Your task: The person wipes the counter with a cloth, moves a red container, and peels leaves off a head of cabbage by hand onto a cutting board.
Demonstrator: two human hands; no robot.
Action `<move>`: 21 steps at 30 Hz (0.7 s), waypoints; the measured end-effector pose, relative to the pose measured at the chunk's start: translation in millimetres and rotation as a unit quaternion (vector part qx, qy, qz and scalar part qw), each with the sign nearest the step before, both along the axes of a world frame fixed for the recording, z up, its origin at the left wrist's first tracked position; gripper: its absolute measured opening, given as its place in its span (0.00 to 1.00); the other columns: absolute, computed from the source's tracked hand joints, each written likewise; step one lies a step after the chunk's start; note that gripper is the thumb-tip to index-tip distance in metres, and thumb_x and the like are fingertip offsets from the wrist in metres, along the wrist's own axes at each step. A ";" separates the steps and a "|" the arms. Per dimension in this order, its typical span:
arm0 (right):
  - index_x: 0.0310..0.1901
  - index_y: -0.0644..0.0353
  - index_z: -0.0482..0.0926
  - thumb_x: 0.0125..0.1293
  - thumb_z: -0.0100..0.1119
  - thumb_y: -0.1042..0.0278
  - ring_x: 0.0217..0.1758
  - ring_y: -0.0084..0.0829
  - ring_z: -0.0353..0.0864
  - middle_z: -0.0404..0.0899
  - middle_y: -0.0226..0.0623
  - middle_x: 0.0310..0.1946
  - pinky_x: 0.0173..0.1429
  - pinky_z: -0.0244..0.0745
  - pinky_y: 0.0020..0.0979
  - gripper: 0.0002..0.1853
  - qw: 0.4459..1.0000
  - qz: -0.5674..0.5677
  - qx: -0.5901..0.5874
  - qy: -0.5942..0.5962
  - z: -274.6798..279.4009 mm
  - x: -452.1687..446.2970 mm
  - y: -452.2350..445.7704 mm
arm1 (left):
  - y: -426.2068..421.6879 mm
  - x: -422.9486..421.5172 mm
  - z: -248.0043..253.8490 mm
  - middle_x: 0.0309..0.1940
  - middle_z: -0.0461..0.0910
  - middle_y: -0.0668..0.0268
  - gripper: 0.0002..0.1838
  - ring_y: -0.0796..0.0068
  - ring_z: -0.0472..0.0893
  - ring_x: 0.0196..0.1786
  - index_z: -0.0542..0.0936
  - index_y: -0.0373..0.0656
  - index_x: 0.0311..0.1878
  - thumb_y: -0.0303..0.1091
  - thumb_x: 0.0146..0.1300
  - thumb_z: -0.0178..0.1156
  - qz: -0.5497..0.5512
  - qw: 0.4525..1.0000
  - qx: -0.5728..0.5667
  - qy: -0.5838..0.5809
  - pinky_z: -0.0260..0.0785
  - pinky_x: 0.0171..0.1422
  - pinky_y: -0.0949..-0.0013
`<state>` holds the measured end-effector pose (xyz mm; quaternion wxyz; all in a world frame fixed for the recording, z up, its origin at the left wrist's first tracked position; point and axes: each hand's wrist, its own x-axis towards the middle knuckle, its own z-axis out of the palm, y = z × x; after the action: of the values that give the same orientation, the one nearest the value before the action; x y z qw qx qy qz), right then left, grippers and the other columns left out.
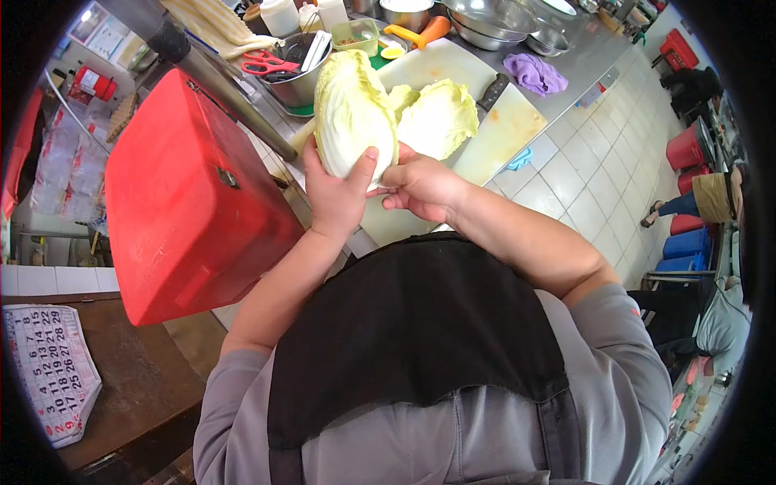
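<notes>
A pale green napa cabbage (353, 113) is held up in front of me, over the near edge of the cutting board (505, 133). My left hand (341, 182) grips its lower left side, thumb across the front. At the base on the right, my right hand (424, 184) has its fingers closed against the cabbage; part of them is hidden behind it. Loose cabbage leaves (439, 120) lie on the board just right of the head. The dark handle of a knife (492, 92) shows beyond them, its blade mostly covered by the leaves.
A metal pot (299, 90) holds red-handled scissors (269, 63) and other tools. Behind the board are an orange peeler (406, 35), a green-tinted container (354, 34) and metal bowls (491, 20). A purple cloth (535, 74) lies right. The large red box (190, 202) stands left.
</notes>
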<state>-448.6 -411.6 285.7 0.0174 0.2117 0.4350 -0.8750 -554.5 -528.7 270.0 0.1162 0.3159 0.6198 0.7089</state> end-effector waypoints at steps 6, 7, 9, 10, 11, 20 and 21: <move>0.67 0.47 0.68 0.68 0.55 0.79 0.47 0.22 0.83 0.80 0.27 0.52 0.37 0.78 0.24 0.27 0.999 0.009 0.037 -0.011 -1.9 0.1 -0.8 | -2.3 -0.4 -1.7 0.59 0.75 0.57 0.37 0.70 0.78 0.58 0.62 0.34 0.68 0.34 0.62 0.72 -0.028 0.990 0.039 -0.134 0.74 0.61 0.67; 0.67 0.48 0.68 0.68 0.55 0.78 0.47 0.23 0.83 0.80 0.28 0.51 0.37 0.79 0.24 0.26 0.999 0.021 0.050 -0.006 -0.1 0.4 0.1 | -3.1 -2.4 -0.9 0.59 0.75 0.58 0.36 0.70 0.78 0.58 0.62 0.35 0.68 0.34 0.62 0.71 -0.035 0.986 0.044 -0.160 0.74 0.60 0.67; 0.66 0.50 0.69 0.69 0.56 0.75 0.46 0.23 0.83 0.80 0.29 0.51 0.36 0.80 0.24 0.24 0.996 0.043 0.078 0.004 4.6 2.4 1.4 | -6.6 -7.8 2.8 0.58 0.75 0.58 0.35 0.70 0.78 0.57 0.62 0.35 0.68 0.35 0.64 0.70 -0.058 0.978 0.050 -0.193 0.74 0.60 0.67; 0.65 0.52 0.69 0.69 0.56 0.74 0.46 0.24 0.84 0.80 0.30 0.51 0.36 0.81 0.25 0.23 0.995 0.036 0.093 0.002 6.0 3.2 0.1 | -8.9 -8.8 3.9 0.58 0.75 0.58 0.35 0.70 0.78 0.57 0.62 0.35 0.68 0.35 0.64 0.70 -0.069 0.974 0.052 -0.209 0.74 0.60 0.67; 0.64 0.54 0.70 0.70 0.55 0.73 0.45 0.25 0.84 0.80 0.31 0.51 0.36 0.81 0.26 0.22 0.994 0.028 0.107 0.002 7.3 3.6 -1.7 | -10.2 -9.0 4.0 0.58 0.75 0.57 0.34 0.69 0.78 0.57 0.63 0.36 0.68 0.36 0.65 0.69 -0.066 0.973 0.050 -0.215 0.74 0.60 0.67; 0.61 0.63 0.71 0.68 0.49 0.74 0.47 0.27 0.81 0.79 0.37 0.52 0.37 0.84 0.30 0.20 0.978 0.012 0.203 -0.037 9.1 0.4 -0.5 | -16.3 -11.6 6.7 0.58 0.76 0.57 0.33 0.66 0.80 0.57 0.64 0.37 0.68 0.38 0.66 0.67 -0.103 0.953 0.027 -0.285 0.75 0.60 0.64; 0.62 0.62 0.71 0.68 0.49 0.74 0.48 0.27 0.81 0.79 0.37 0.52 0.37 0.84 0.29 0.20 0.977 0.009 0.208 -0.045 7.0 0.3 -0.1 | -19.7 -14.4 15.9 0.58 0.76 0.57 0.33 0.67 0.80 0.57 0.65 0.37 0.68 0.38 0.66 0.68 -0.119 0.945 -0.015 -0.303 0.75 0.60 0.64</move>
<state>-448.3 -411.7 292.8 0.0010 0.2459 0.6082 -0.7548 -568.9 -548.4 285.9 0.3868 0.1562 0.5235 0.7429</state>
